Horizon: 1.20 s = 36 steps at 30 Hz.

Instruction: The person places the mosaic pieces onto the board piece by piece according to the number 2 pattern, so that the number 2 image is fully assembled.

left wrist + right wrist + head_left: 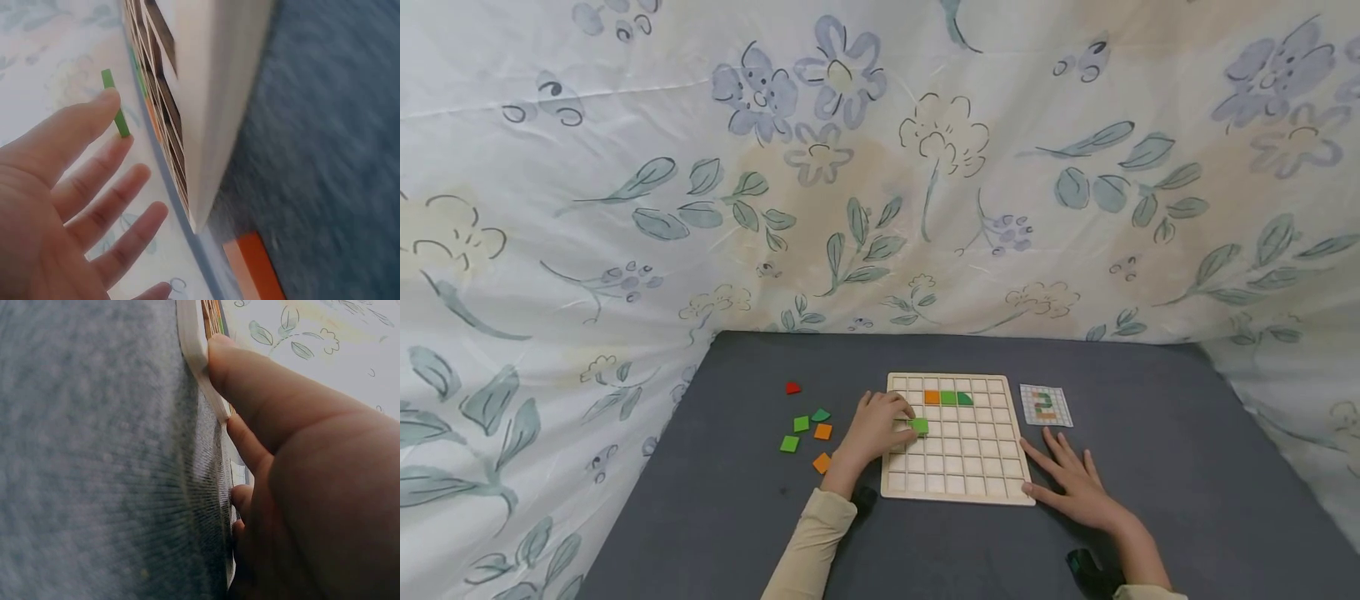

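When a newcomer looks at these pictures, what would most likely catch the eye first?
Probably the floral cloth, filling most of the head view behind the dark table. Then the pale gridded board, over which the left hand pinches a light green square. Left of the board, loose red, orange and green pieces stand out.

Dark grey tabletop (pixel 722 525), walled on three sides by pale floral fabric (pixel 880 183), a screened-off workspace, room type unclear
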Each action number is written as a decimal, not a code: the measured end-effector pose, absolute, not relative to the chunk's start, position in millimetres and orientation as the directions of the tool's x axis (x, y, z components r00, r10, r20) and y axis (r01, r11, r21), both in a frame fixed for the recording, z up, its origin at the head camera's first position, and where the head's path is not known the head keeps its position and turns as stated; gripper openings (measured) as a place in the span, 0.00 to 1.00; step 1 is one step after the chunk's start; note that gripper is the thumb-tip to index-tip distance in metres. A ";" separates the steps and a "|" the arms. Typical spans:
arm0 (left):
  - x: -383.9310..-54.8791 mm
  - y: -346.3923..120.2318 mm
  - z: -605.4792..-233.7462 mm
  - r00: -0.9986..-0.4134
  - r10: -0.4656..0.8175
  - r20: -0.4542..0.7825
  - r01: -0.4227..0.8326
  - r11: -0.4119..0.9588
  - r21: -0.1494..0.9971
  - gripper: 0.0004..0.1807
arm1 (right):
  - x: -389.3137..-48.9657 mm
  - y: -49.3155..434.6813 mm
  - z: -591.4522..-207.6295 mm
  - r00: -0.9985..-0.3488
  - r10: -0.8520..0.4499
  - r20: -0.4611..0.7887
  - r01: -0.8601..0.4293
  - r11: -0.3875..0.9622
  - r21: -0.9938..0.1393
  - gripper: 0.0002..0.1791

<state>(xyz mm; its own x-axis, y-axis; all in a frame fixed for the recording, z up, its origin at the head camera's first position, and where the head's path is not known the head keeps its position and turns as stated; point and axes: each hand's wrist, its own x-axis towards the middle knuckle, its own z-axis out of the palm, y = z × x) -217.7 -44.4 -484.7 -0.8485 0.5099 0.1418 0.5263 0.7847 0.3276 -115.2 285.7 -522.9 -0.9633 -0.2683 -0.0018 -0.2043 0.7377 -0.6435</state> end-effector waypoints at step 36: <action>-242.6 13.1 -473.2 -0.820 0.567 0.082 0.558 0.757 0.339 0.13 | -113.9 284.4 -520.8 -0.963 -0.269 0.008 -0.210 0.732 -0.649 0.37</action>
<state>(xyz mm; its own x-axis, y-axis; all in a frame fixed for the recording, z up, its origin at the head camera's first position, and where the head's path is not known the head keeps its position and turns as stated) -242.6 13.1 -473.2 -0.8197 0.5669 0.0824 0.5580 0.7575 0.3390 -113.9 284.4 -520.8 -0.9632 -0.2688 0.0080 -0.2096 0.7315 -0.6488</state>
